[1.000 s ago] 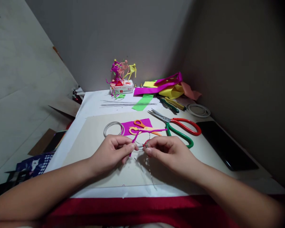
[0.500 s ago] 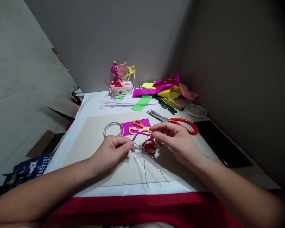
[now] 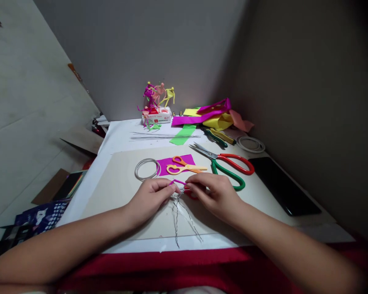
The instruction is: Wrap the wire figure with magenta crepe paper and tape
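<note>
Between my hands hangs a figure of twisted wire (image 3: 177, 222), its two bare legs pointing down toward the board. A thin magenta paper strip (image 3: 180, 181) spans the gap between my fingertips. My left hand (image 3: 155, 196) is closed, thumb and forefinger pinching the wire figure where magenta paper wraps it. My right hand (image 3: 217, 192) is closed too, its thumb and fingers pinching the strip's other end. Red-handled small scissors (image 3: 190, 194) lie behind, partly hidden by my right hand. Beyond my fingers, orange and yellow scissors (image 3: 185, 168) rest on a magenta paper sheet (image 3: 164, 166).
Large scissors (image 3: 233, 161) with red and green handles lie right, near a black phone (image 3: 283, 185). A wire coil (image 3: 147, 169) is at left. Farther back are straight wires (image 3: 159, 136), pliers (image 3: 216, 138), coloured paper strips (image 3: 214, 114) and small figures on a box (image 3: 159, 116).
My right hand has moved slightly left and down, closer to my left hand. The magenta strip between them now looks shorter, and the wire figure has shifted left.
</note>
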`<state>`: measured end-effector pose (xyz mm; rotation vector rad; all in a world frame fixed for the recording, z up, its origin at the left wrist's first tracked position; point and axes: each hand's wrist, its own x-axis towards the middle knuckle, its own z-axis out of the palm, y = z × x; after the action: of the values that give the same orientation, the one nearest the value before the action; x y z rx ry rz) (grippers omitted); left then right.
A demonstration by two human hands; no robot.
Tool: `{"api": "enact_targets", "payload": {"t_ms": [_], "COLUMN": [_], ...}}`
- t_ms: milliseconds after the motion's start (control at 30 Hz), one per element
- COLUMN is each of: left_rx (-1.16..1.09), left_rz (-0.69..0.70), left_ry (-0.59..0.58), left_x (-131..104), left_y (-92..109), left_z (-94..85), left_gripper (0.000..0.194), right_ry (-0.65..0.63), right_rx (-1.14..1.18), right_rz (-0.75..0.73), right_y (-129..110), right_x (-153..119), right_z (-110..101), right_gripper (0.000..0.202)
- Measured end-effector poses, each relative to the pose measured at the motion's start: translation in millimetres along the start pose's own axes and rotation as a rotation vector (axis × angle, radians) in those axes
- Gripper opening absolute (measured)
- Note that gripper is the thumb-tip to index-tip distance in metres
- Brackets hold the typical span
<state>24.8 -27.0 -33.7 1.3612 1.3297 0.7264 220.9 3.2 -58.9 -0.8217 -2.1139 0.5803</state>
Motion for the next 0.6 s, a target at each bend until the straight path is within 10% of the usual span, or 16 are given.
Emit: {"api": "enact_targets", "payload": {"t_ms": [300, 600], "left_rx": [0.070, 0.296], "left_rz": [-0.022, 0.023], "left_ry": [-0.101, -0.160], "left_x": [6, 18], "left_y": [-3, -9], "left_z": [-6.6, -13.9], "left_gripper": [0.025, 0.022], "right_ry": [-0.205, -0.309], "right_rx": [-0.343, -0.571], "right_rz": [0.306, 0.363], "right_y": [14, 73], "right_x": [36, 97], "right_z": [-35, 4], "right_gripper": [0.020, 0.030]}}
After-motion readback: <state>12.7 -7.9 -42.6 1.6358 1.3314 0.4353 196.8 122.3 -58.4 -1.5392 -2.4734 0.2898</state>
